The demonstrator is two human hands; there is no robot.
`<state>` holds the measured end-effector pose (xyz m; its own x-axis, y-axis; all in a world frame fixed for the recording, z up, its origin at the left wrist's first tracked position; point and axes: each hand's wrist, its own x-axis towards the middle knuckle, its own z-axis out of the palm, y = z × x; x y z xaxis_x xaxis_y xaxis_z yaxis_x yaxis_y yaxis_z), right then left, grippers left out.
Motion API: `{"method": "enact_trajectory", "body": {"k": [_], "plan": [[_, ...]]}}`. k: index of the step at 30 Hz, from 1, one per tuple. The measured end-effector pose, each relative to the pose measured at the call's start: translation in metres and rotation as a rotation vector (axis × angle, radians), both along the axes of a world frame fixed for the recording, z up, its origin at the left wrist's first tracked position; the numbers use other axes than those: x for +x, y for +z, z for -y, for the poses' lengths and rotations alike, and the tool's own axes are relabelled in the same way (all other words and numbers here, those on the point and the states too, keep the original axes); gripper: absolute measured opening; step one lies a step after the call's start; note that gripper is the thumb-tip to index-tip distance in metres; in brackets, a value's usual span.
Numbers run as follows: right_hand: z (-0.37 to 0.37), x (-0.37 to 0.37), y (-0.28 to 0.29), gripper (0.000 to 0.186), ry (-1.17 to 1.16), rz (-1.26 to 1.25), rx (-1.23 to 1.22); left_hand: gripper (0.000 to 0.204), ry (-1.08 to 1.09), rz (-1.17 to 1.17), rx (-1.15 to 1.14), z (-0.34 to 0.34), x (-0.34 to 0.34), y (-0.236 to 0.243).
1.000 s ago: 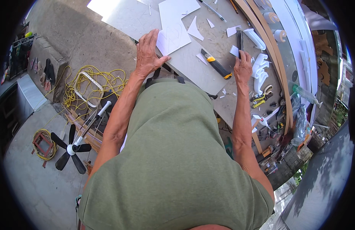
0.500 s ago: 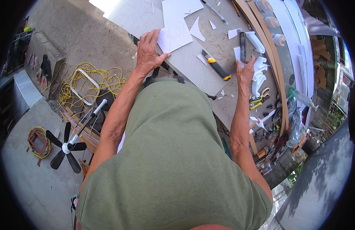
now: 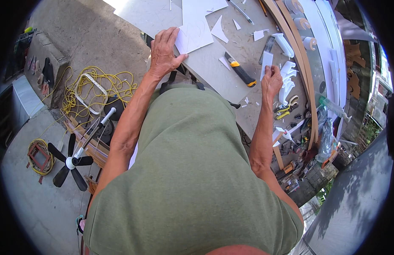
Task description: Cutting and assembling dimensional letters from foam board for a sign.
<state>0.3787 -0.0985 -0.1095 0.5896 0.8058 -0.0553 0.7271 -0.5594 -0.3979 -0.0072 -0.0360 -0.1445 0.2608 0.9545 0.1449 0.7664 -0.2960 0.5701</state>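
Note:
My left hand (image 3: pixel 163 53) lies at the table's near left edge, fingers stretched and thumb spread. Its fingertips and thumb touch the edge of a white sheet (image 3: pixel 196 37) with faint drawn lines on it. On the right, my right hand (image 3: pixel 271 80) pinches a small white rectangular strip (image 3: pixel 267 60) between thumb and fingers. Partly behind that strip lies a dark flat blade-like tool (image 3: pixel 268 43). A black and yellow utility knife (image 3: pixel 241 72) rests between my hands. Just right of my right hand are curved white pieces (image 3: pixel 287 80).
White offcuts (image 3: pixel 219 29), a pen (image 3: pixel 240 11) and a pencil (image 3: pixel 263 7) lie on the grey table (image 3: pixel 231 46). Yellow-handled cutters (image 3: pixel 286 108) and a glue gun (image 3: pixel 285 133) are at right. A fan (image 3: pixel 70 161) and yellow cord (image 3: pixel 73 95) stand left, on the floor.
My right hand has closed on the white strip, which lay beside the dark tool, and shifted it slightly, partly covering the tool. My left hand stays at the sheet's edge.

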Motion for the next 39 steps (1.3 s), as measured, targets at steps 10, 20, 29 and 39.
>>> {"method": "enact_trajectory", "body": {"k": [10,20,29,39], "plan": [[-0.027,-0.142,-0.004,0.032,0.458,-0.583,0.009,0.092,-0.051,-0.040,0.121,0.002,0.001,0.000],[-0.021,-0.175,-0.015,0.060,0.813,-0.188,0.159,0.086,-0.098,-0.098,0.133,0.001,0.010,-0.016],[-0.025,-0.182,-0.028,0.054,0.867,-0.129,0.245,0.092,-0.082,0.088,0.117,0.000,0.011,-0.023],[-0.022,-0.180,-0.031,0.052,0.868,-0.156,0.208,0.087,-0.052,0.095,0.100,-0.007,0.011,-0.018]]}}
